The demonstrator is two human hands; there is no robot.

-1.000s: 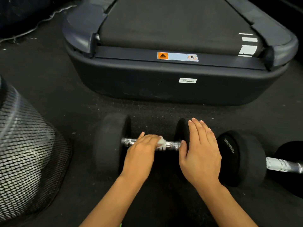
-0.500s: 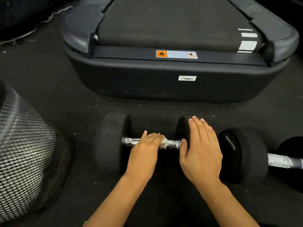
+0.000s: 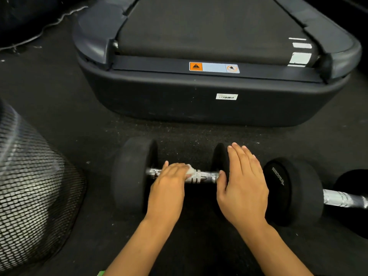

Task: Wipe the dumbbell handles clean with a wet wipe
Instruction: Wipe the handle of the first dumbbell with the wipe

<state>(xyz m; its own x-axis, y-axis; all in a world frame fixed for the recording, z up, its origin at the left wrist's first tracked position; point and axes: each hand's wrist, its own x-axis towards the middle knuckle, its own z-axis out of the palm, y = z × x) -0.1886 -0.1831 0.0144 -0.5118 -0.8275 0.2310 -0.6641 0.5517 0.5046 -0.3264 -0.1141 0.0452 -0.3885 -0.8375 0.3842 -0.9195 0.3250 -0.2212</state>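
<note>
A black dumbbell (image 3: pixel 131 174) lies on the dark floor, its chrome handle (image 3: pixel 205 177) running left to right. My left hand (image 3: pixel 169 188) is curled over the handle's left half and holds a white wet wipe (image 3: pixel 190 172) against the metal. My right hand (image 3: pixel 243 188) lies flat with straight fingers on the dumbbell's right weight, most of which it hides. A second dumbbell (image 3: pixel 294 192) with a silver handle (image 3: pixel 344 199) lies just to the right.
The rear end of a treadmill (image 3: pixel 209 108) stands close behind the dumbbells. A black mesh bin (image 3: pixel 33 188) fills the left side. A small green thing (image 3: pixel 100 273) shows at the bottom edge.
My left hand with the wipe has slid a little to the left along the handle. My right hand stays on the right weight.
</note>
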